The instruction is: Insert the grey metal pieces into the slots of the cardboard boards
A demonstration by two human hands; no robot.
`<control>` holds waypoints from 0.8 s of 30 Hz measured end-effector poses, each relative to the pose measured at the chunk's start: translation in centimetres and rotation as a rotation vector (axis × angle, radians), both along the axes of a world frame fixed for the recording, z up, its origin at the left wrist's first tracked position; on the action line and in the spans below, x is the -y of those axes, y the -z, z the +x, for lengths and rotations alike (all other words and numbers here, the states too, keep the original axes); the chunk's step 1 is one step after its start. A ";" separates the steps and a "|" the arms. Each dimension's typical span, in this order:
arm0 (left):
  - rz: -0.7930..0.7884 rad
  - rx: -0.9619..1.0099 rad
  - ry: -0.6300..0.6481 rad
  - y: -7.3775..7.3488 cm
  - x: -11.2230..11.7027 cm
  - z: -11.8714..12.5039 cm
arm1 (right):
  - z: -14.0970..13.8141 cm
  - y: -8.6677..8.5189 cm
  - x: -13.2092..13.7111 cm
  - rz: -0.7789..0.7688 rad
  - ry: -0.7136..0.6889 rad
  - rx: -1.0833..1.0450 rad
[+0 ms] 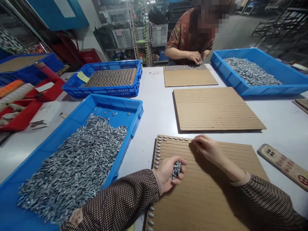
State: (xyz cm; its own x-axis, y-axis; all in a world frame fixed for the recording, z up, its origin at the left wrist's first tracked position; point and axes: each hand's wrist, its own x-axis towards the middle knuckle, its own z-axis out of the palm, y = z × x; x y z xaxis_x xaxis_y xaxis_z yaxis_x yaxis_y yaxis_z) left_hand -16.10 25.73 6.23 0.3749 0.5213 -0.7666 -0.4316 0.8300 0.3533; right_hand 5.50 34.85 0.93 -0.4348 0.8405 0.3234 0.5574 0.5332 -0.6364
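My left hand (170,172) is cupped shut on a handful of small grey metal pieces (176,168), resting on a grooved cardboard board (207,192) in front of me. My right hand (208,149) pinches at the board's top groove, at the end of a short row of pieces (174,138). What its fingertips hold is too small to make out. More pieces line the board's left edge (157,154). A blue tray (106,104) full of the same grey pieces (74,166) sits to my left.
A second grooved board (216,109) lies beyond mine. Across the table a person (192,35) fills a third board (189,77). Blue trays stand at the far right (286,77) and back left (108,91). A printed wooden strip (284,165) lies at right. Red bins (49,91) sit at far left.
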 end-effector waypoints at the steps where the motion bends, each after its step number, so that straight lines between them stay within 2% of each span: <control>1: 0.001 0.020 0.013 0.0 0.2 0.1 | 0.0 0.4 -0.3 0.035 -0.012 0.034; 5: 0.030 -0.007 -0.015 0.1 0.3 0.3 | -0.3 1.4 -0.7 0.131 -0.027 0.137; 13: 0.145 -0.063 0.006 0.8 0.3 0.3 | -0.3 1.3 -0.9 0.235 -0.082 0.262; 19: 0.165 -0.066 -0.003 0.8 0.1 0.2 | -0.4 0.9 -0.9 0.203 -0.060 0.350; 24: 0.158 -0.085 -0.025 0.7 0.0 0.1 | -0.3 0.9 -1.0 0.167 -0.085 0.336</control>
